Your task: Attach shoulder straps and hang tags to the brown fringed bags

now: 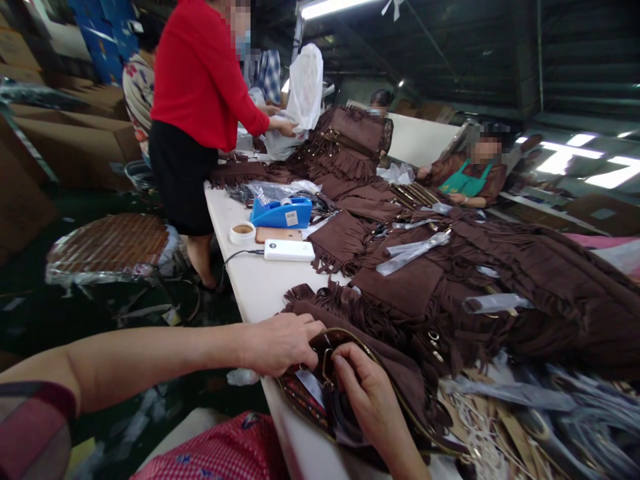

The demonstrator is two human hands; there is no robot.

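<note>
Brown bag [397, 367], lying at the edge of the white table [255, 288]; mouth open, lining apparently patterned, interior partly hidden.

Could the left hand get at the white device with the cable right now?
Probably yes: a bare strip of white tabletop leads from the left hand to the white device, though that hand must first leave the open brown bag.

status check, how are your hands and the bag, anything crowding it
Left hand at the open bag's rim. Right hand in its opening, beside a metal fitting. Brown fringed bags heaped close beyond.
</note>
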